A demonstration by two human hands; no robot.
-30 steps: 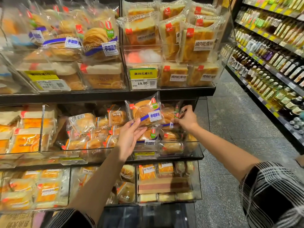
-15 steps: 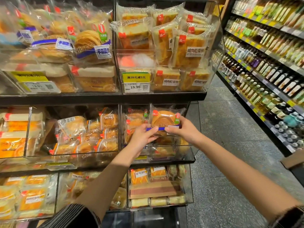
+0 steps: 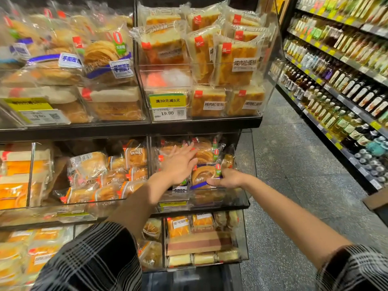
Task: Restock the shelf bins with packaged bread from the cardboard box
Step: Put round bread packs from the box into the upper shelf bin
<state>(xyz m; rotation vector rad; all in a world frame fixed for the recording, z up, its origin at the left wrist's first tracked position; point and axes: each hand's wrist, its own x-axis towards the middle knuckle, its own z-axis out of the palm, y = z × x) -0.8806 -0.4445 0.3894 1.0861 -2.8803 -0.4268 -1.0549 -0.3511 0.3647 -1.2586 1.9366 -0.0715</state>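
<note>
A clear-wrapped round bread pack (image 3: 202,175) with a blue band lies at the front of the clear middle-shelf bin (image 3: 241,201). My right hand (image 3: 227,178) grips its lower right edge, thumb on the blue band. With fingers straight, my left hand (image 3: 178,164) lies flat on the packs to its left inside the same bin. More of the same bread (image 3: 204,155) is stacked behind. A corner of the cardboard box (image 3: 375,201) shows at the right edge.
Bins of other packaged bread fill the upper shelf (image 3: 130,128), the left of the middle shelf and the lower shelf. A price tag (image 3: 168,107) hangs on the upper bin. A bottle rack (image 3: 340,85) lines the aisle's right side across a grey floor.
The pack held up in both hands has come down into the bin's front. My left hand has let go of it and now lies flat on the packs beside it.
</note>
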